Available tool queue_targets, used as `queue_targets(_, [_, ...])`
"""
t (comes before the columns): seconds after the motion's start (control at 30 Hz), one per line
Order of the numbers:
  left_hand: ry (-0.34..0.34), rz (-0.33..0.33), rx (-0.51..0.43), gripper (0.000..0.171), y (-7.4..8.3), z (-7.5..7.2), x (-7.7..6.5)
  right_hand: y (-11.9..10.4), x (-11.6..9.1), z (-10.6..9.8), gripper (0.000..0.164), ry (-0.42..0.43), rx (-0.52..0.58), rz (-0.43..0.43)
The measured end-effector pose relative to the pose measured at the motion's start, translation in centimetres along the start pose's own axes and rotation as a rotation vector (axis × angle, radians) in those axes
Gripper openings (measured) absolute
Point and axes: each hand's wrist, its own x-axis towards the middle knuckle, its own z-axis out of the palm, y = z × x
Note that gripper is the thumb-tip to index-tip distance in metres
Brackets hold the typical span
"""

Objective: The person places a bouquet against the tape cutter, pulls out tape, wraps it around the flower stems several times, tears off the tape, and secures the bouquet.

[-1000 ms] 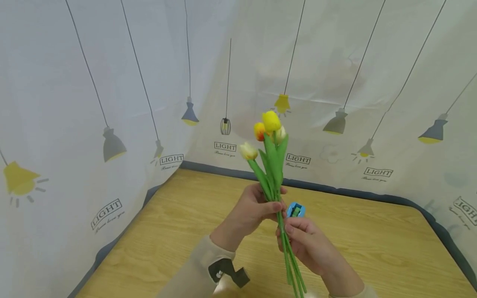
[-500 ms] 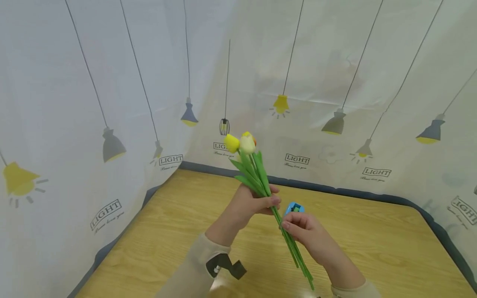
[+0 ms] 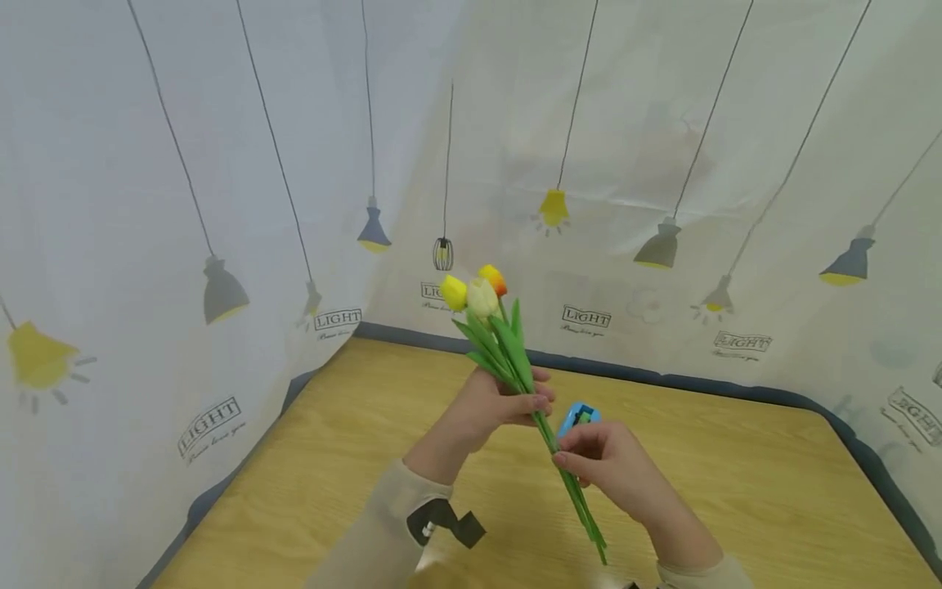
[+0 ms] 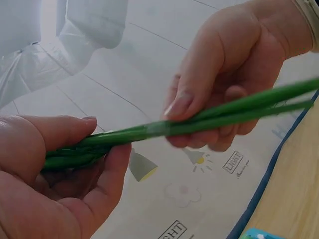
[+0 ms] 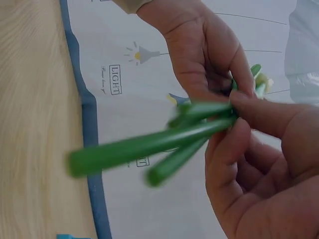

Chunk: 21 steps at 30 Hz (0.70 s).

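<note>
A small bunch of tulips [image 3: 508, 343] with yellow, white and orange-red heads slants up and to the left in the head view. My left hand [image 3: 486, 409] grips the green stems just below the leaves. Lower on the stems, my right hand [image 3: 618, 470] pinches them between thumb and fingers. Between the two hands, a band of clear tape [image 4: 158, 128] circles the stems in the left wrist view. Loose stem ends [image 5: 124, 149] point toward the right wrist camera. Behind the right hand lies a blue tape dispenser [image 3: 580, 414] with a green part inside, partly covered by the fingers.
A wood-grain table [image 3: 331, 458] lies under the hands. White cloth [image 3: 294, 123] printed with hanging lamps encloses its back and sides, with a dark blue border [image 3: 625, 370] along the table's edge.
The bunch has tipped to the left and turned about its stems, so the flower heads sit lower and in a different order. Both hands stay on the stems, nearly in place.
</note>
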Motion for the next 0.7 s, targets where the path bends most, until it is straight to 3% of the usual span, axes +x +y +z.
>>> queue_targets(0.13, [0.006, -0.067, 0.019, 0.037, -1.3, 0.9, 0.7, 0.5, 0.3, 0.2, 0.019, 0.081, 0.043, 0.044])
queue_targets(0.3, [0.092, -0.133, 0.11, 0.024, -2.5, 1.3, 1.2, 1.2, 1.0, 1.1, 0.017, 0.189, 0.067, 0.075])
queue_targets(0.53, [0.132, -0.168, 0.151, 0.021, -3.6, 0.2, 1.4, 2.1, 1.6, 2.2, 0.014, 0.224, 0.049, 0.133])
queue_targets(0.7, [0.13, -0.198, 0.226, 0.02, -4.2, -1.8, 1.8, 2.3, 1.6, 1.4, 0.022, 0.191, 0.086, 0.161])
